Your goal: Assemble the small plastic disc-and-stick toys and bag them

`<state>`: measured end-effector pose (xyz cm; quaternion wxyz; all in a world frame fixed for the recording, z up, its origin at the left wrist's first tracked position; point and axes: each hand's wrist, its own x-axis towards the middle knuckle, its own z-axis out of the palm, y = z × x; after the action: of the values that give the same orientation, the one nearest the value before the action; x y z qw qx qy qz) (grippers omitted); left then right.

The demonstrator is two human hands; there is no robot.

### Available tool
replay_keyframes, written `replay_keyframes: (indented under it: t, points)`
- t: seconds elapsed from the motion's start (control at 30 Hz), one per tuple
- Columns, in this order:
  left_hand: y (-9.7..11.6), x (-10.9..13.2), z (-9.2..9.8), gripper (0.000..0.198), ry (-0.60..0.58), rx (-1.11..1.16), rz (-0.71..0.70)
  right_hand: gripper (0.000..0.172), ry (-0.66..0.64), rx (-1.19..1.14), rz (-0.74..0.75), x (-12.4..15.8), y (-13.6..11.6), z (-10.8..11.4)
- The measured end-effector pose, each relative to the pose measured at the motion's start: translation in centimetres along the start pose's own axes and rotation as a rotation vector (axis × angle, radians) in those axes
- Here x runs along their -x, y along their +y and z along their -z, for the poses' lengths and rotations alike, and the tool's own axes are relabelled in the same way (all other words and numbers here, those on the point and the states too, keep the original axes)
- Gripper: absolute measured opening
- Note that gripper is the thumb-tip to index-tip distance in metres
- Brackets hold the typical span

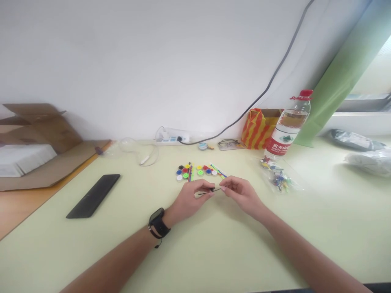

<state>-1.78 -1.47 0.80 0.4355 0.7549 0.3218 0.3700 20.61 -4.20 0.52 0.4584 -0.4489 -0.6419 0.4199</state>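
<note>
Between my two hands is a thin black strip (216, 190), held just above the table. My left hand (192, 197) pinches it with thumb and fingertips, where a small dark piece (212, 189) also shows. The strip's other end sits in the pinched fingertips of my right hand (241, 194). Just beyond my fingers lie two groups of small round coloured pieces, among them a blue one (179, 172), a green one (200, 173) and a white one (214, 173). Thin coloured strips (190, 173) lie beside the left group, and more strips (218, 170) beside the right one.
A tall water bottle (288, 126) stands at the right behind a clear bag of coloured parts (281, 177). Behind it is a striped bag (256, 130). Glasses (229, 143) and a power strip (171, 138) lie by the wall. At left are a black flat object (93, 196) and a cardboard box (61, 154).
</note>
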Motion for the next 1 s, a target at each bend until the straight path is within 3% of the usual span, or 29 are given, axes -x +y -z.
replay_keyframes:
  t: [0.4, 0.7, 0.83, 1.0]
  points:
    - [0.2, 0.1, 0.3, 0.013, -0.073, -0.116, -0.093, 0.028, -0.032, -0.122, -0.107, 0.2, -0.9, -0.4]
    - [0.6, 0.1, -0.2, 0.021, -0.128, 0.187, 0.067, 0.025, -0.007, -0.149, -0.105, 0.1, -0.6, 0.1]
    - [0.2, -0.4, 0.0, 0.026, -0.068, 0.263, 0.106, 0.034, 0.033, -0.119, -0.058, -0.1, -0.1, 0.0]
    - [0.0, -0.8, 0.6, 0.031, 0.010, 0.321, 0.164, 0.025, 0.020, 0.065, 0.020, 0.1, -0.1, -0.1]
